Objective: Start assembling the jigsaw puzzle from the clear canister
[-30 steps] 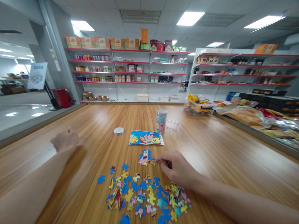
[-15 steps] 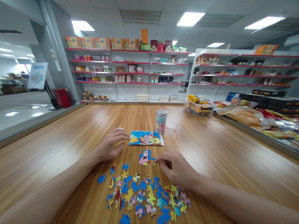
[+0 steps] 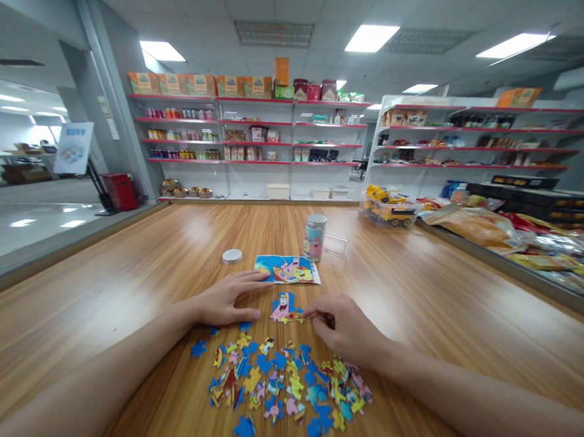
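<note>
A small joined patch of jigsaw puzzle point(image 3: 284, 306), showing a pink cartoon figure on blue, lies at the middle of the table. My right hand point(image 3: 351, 330) is curled, its index fingertip on a puzzle piece at the patch's lower right edge. Stretched out with fingers apart, my left hand point(image 3: 230, 298) has its fingertips over the left end of the picture sheet point(image 3: 295, 271) and its thumb just left of the patch. Many loose puzzle pieces point(image 3: 252, 380) in blue, yellow, pink and red are spread nearer to me; some lie partly under my right hand.
A printed can point(image 3: 315, 238) stands behind the sheet's right end, beside a small clear frame point(image 3: 336, 245). A round lid point(image 3: 232, 256) lies at the left. Farther right are a clear bin of toy trucks point(image 3: 389, 209) and packaged goods point(image 3: 535, 233). Stocked shelves point(image 3: 254, 122) line the back.
My left hand has moved right and toward me, lowering onto the sheet's left end and uncovering the lid. My right hand stays at the patch's edge.
</note>
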### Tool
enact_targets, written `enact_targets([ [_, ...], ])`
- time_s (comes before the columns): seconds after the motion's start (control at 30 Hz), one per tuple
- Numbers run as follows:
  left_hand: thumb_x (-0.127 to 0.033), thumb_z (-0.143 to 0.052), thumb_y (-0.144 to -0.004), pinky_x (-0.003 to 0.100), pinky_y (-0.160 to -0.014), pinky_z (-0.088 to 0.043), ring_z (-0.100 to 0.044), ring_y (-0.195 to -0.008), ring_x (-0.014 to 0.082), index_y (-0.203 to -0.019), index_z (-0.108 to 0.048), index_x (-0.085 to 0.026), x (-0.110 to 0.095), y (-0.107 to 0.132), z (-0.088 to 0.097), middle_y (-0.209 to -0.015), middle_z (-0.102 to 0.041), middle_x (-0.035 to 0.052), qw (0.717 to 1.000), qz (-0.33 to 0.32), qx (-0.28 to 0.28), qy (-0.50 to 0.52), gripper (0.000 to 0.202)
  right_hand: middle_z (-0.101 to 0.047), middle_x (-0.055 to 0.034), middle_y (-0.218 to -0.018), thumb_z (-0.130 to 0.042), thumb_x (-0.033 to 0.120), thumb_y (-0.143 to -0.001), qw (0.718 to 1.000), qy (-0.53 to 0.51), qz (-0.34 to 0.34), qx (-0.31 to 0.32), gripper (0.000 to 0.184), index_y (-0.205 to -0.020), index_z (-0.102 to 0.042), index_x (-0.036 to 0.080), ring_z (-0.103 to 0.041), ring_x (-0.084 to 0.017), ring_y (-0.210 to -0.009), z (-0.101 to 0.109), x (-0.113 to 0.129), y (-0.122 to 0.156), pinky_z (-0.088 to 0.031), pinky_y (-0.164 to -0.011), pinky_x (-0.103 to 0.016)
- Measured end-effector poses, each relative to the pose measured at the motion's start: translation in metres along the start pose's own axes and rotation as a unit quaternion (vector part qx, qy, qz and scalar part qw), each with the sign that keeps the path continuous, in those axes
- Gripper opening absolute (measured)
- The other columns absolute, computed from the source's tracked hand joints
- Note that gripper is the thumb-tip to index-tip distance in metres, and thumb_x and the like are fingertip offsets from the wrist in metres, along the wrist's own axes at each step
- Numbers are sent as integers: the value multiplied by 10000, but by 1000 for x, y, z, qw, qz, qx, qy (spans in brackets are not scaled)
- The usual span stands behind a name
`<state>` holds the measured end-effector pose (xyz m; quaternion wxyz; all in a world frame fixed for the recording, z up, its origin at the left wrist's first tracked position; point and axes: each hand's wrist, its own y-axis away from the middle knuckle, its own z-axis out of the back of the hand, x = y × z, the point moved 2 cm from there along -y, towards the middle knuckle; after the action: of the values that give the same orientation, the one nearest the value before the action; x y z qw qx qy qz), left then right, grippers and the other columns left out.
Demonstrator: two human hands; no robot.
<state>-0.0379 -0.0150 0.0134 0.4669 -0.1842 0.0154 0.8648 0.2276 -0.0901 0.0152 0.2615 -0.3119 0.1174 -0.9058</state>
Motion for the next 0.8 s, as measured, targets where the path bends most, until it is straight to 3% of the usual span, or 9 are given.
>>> enact_targets([
  [0.33,-591,-535,-893,486,-1170,-208,-254,-1427,289,-1474,-356,-309,-3,0,3,-1559,-272,62,1000,3,8,10,670,-631,-33,-679,-539,91,-780,998,-26,49,-17,202,-815,-723,166,-549,-159,-663,2,3,3,-405,-629,-274],
  [0.63,-627,-612,-824,531,-1170,-164,-207,-1437,323,-1473,-329,-367,-1,1,5,-1579,-214,39,999,27,25,39,754,-647,-13,-683,-554,57,-749,999,-4,36,-6,209,-787,-715,184,-550,-156,-677,1,1,1,-399,-645,-270],
  [0.73,-628,-662,-783,561,-1170,-111,-129,-1452,344,-1365,-486,-424,-7,0,5,-1598,-133,-12,996,34,37,79,641,-664,-14,-704,-554,64,-750,999,-8,32,-3,221,-808,-725,190,-560,-158,-685,1,2,1,-407,-648,-269],
  [0.8,-612,-709,-744,578,-1169,-44,-31,-1458,371,-1190,-646,-435,-18,-3,4,-1604,-32,-82,994,15,46,100,484,-678,-16,-729,-551,63,-749,999,-13,29,-2,234,-819,-731,195,-569,-160,-698,1,2,1,-412,-653,-269],
])
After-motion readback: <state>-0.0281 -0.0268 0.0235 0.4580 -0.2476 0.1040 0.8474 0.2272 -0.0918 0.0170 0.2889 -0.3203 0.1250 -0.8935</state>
